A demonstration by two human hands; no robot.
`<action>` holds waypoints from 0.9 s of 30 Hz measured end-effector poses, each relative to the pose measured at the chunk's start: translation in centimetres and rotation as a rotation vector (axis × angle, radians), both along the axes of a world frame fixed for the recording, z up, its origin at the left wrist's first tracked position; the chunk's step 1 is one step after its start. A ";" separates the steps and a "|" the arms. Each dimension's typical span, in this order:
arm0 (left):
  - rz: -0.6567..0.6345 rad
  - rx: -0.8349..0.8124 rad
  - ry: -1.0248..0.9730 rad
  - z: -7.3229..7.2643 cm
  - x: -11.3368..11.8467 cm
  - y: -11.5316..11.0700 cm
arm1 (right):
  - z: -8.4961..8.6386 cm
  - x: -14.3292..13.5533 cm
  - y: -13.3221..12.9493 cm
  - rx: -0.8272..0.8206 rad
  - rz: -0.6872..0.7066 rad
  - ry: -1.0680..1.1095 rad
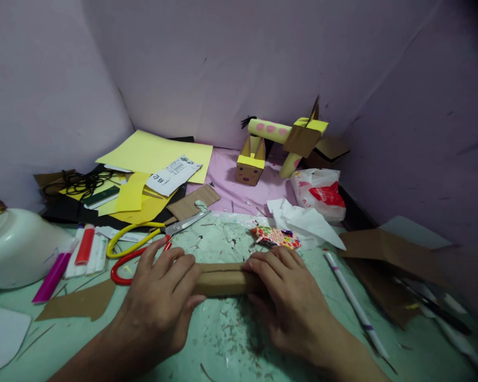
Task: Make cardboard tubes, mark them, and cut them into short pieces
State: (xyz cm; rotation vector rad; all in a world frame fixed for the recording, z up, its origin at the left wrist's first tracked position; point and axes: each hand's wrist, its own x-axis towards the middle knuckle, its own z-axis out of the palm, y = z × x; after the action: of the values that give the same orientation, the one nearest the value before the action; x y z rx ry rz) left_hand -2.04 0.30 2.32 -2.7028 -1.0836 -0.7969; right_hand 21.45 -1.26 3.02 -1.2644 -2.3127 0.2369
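A folded strip of brown cardboard point(225, 281), shaped like a long narrow box, lies crosswise between my hands just above the green table cover. Its left end is in the grip of my left hand point(163, 297), fingers over the top and thumb underneath. My right hand point(284, 297) holds the other end in the same way. A seam runs along the upper side of the cardboard. Beyond my left hand lie scissors point(183, 224) with one yellow and one red handle loop. A colourful patterned packet point(276, 237) is just past my right hand.
Yellow paper sheets point(155, 154), black cord point(77, 183) and markers point(85, 244) lie at left, near a white rounded container point(22, 249). Cardboard animal figures point(250, 168) stand at the back. A plastic bag point(321, 193), white pen point(354, 300) and cardboard pieces point(394, 254) are at right.
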 end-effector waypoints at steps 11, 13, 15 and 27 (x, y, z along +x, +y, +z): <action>-0.016 0.027 -0.009 0.0 0.3 0.2 | -0.5 -0.6 0.0 0.083 -0.011 -0.027; -0.016 0.035 -0.011 0.0 0.3 0.1 | -0.4 -0.7 0.0 0.080 -0.014 -0.018; -0.013 0.040 -0.012 0.0 0.3 0.1 | -0.4 -0.7 0.0 0.069 -0.017 -0.017; -0.026 0.046 -0.018 -0.1 0.2 0.2 | -0.1 -1.0 -0.1 0.031 -0.032 -0.070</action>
State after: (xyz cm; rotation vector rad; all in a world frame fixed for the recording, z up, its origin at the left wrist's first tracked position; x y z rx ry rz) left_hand -1.84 0.48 2.22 -2.6820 -1.0226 -0.8409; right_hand 20.43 -1.38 2.97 -1.3133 -2.3436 0.1471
